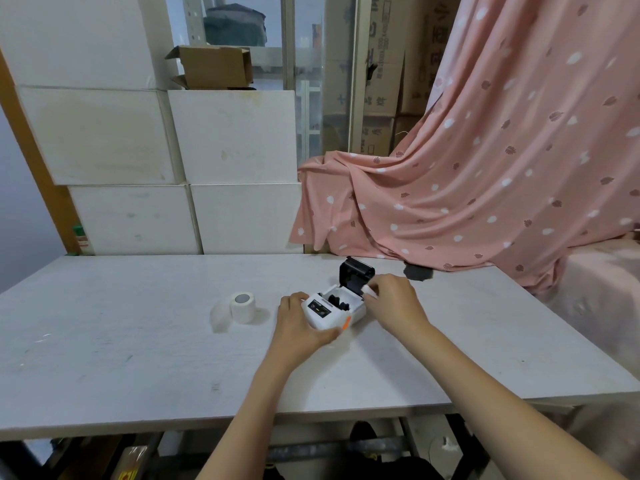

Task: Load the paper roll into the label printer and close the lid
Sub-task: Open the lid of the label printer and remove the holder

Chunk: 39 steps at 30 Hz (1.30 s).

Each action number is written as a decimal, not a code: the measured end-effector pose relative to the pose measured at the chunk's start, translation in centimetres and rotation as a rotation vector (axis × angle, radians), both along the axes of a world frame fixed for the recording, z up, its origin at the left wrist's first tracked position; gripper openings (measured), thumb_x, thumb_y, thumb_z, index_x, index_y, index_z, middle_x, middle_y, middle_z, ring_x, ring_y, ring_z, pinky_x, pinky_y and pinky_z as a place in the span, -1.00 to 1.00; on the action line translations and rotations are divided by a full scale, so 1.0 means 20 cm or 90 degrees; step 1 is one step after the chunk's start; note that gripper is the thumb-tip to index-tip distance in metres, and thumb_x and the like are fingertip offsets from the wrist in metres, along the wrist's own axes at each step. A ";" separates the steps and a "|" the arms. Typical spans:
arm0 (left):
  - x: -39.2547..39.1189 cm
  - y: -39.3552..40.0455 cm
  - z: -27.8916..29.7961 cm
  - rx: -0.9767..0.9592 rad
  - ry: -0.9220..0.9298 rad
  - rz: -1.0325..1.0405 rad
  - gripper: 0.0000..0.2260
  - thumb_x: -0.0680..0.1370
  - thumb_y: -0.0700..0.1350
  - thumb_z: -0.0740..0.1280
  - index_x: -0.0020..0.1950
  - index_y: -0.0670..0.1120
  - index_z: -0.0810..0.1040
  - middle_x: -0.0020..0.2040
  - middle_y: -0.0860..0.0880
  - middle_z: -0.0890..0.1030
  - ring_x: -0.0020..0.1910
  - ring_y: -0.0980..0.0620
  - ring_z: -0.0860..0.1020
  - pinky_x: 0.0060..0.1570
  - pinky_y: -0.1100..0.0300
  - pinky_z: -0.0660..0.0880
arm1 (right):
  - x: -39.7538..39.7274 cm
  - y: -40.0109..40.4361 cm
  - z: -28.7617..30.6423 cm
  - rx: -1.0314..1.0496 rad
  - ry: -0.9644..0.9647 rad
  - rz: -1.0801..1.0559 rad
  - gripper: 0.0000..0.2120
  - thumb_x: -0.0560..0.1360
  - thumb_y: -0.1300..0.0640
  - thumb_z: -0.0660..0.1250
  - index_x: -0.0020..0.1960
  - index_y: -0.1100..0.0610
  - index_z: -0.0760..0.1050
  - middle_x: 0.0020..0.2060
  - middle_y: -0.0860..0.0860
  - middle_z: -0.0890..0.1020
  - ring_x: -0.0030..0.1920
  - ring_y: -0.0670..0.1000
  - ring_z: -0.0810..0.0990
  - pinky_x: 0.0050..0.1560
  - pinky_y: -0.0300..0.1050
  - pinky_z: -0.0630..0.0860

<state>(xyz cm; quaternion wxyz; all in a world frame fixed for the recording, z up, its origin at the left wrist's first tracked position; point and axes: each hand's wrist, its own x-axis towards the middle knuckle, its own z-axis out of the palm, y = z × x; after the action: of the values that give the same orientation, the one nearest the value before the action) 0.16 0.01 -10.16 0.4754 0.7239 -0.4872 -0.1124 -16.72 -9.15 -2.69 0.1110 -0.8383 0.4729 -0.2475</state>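
The roll (243, 306) stands on end on the counter (138, 341), apart to the left of the printer (334, 311), a loose tail of paper trailing off its left side. The left hand (299, 323) cups the printer's near-left corner, while the right hand (393, 301) pinches something small and white beside the upright lid (356, 273); what it is cannot be told. The roll looks light and easily crushed, so it is probably best gripped by its flat ends, minding the tail.
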 end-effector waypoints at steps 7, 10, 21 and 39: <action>-0.02 0.02 0.02 0.026 0.006 0.002 -0.21 0.22 0.20 0.58 0.33 -0.02 0.35 0.18 0.07 0.34 0.27 0.05 0.40 0.29 0.10 0.43 | -0.27 -0.18 -0.16 0.083 0.053 -0.114 -0.78 0.52 0.16 0.37 -0.23 0.28 0.53 -0.30 0.20 0.59 -0.21 0.28 0.57 -0.27 0.02 0.47; -0.02 0.03 0.03 0.031 0.002 0.005 -0.22 0.23 0.18 0.59 0.33 -0.02 0.35 0.18 0.07 0.34 0.27 0.04 0.40 0.29 0.09 0.44 | -0.29 -0.21 -0.22 0.083 0.043 -0.110 -0.73 0.57 0.13 0.34 -0.04 0.37 0.61 -0.09 0.23 0.69 -0.04 0.26 0.66 -0.25 -0.03 0.45; -0.11 0.07 0.04 0.029 -0.018 0.099 -0.20 0.19 0.28 0.53 0.26 -0.11 0.38 0.12 0.02 0.38 0.18 -0.04 0.38 0.21 0.07 0.42 | -0.14 0.05 -0.08 0.018 0.040 -0.092 -0.72 0.61 0.03 0.28 0.14 0.23 0.57 0.10 0.20 0.62 0.19 0.25 0.57 0.12 0.02 0.48; -0.07 0.27 0.15 0.084 0.091 -0.022 -0.68 0.59 -0.23 0.24 0.25 0.00 0.66 0.09 0.04 0.70 -0.10 0.20 0.59 -0.21 0.44 0.42 | 0.05 0.09 -0.10 0.274 0.055 0.032 -0.21 0.32 -0.29 0.54 0.31 0.17 0.37 0.23 0.08 0.36 0.03 0.05 0.51 -0.07 -0.16 0.47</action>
<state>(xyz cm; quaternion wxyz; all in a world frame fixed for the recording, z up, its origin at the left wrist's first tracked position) -1.27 5.34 -7.21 0.4578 0.7356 -0.4559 -0.2036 -15.70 -7.31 -4.59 0.2732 -0.8167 0.4979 -0.1021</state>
